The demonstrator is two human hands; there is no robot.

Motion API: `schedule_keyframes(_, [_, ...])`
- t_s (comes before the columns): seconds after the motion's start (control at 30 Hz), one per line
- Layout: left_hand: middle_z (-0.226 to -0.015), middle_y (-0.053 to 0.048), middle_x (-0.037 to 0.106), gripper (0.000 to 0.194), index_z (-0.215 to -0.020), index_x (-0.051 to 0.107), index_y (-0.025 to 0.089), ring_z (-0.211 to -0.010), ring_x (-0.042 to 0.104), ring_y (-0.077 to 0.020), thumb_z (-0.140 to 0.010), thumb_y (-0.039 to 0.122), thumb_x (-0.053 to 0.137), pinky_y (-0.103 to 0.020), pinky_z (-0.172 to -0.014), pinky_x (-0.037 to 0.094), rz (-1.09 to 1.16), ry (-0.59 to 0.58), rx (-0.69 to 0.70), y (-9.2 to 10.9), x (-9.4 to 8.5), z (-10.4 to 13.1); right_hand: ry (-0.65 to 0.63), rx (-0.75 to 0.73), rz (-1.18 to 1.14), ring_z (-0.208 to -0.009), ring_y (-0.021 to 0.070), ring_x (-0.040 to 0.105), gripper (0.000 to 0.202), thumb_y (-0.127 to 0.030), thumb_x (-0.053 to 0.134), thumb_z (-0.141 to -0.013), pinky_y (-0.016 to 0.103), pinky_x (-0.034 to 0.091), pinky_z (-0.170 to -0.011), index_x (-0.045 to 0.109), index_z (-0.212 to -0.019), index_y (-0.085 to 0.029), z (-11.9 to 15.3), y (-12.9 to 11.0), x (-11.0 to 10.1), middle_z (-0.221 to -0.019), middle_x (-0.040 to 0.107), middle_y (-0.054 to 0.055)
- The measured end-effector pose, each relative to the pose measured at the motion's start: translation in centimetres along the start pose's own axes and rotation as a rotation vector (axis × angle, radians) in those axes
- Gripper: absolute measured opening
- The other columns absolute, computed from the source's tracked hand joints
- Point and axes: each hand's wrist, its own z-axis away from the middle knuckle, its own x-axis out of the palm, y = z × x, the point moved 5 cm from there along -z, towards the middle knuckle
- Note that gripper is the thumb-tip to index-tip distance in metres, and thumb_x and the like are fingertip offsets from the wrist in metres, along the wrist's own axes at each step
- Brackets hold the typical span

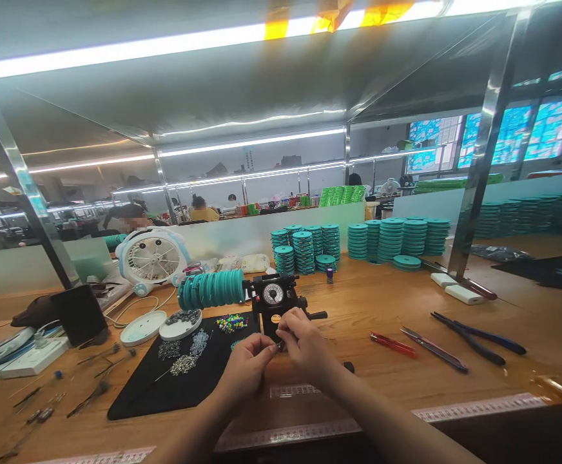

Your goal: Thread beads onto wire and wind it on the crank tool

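The left hand (245, 368) and right hand (303, 345) meet fingertip to fingertip, pinched on something too small to identify — just before the black winder (274, 303) holding teal spools (211, 289). Judging by this, fine threading is underway — steadiness matters next.

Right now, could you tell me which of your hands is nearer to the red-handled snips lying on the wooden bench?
Right. The right hand is just left of the red-handled snips; the left hand sits farther left, beyond the right.

At the lower middle of the frame, the left hand (246, 368) and right hand (304, 345) pinch something tiny together. Just behind them stands a black winder (274, 298) with teal spools (212, 289) on the table (503, 335).
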Motion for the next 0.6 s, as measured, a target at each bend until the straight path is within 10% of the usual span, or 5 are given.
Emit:
schedule_keyframes(0.3, [-0.099,-0.008,0.057,0.021,-0.075,0.063,0.021,-0.081,0.057,-0.019,-0.083,0.02,0.044,-0.03,-0.07,0.042,-0.707,-0.038,0.535,1.7,0.5,0.8,-0.049,0.103,0.082,-0.073,0.0169,0.055,0.02,-0.004,0.055,-0.076,0.027,0.043,-0.066,0.058,-0.061,-0.016,-1.0,1.0,0.5,-0.073,0.057,0.004])
schedule_keyframes(0.5, [-0.099,-0.006,0.066,0.017,-0.077,0.065,0.023,-0.082,0.06,-0.0191,-0.079,0.018,0.049,-0.028,-0.074,0.043,-0.652,-0.116,0.526,1.9,0.6,0.7,-0.049,0.054,0.152,-0.074,0.0193,0.055,0.02,-0.002,0.05,-0.076,0.03,0.044,-0.066,0.059,-0.066,-0.016,-0.9,0.0,-0.1,-0.077,0.058,0.007])
schedule_keyframes(0.6, [-0.081,-0.005,0.065,0.012,-0.066,0.063,0.02,-0.076,0.057,-0.0168,-0.076,0.023,0.057,-0.026,-0.071,0.042,-0.304,-0.02,0.275,1.8,-0.1,0.5,0.066,0.003,0.196,-0.084,0.0225,0.055,0.016,-0.011,0.048,-0.084,0.034,0.043,-0.074,0.062,-0.082,-0.016,0.4,-1.4,-1.3,-0.089,0.058,0.011])
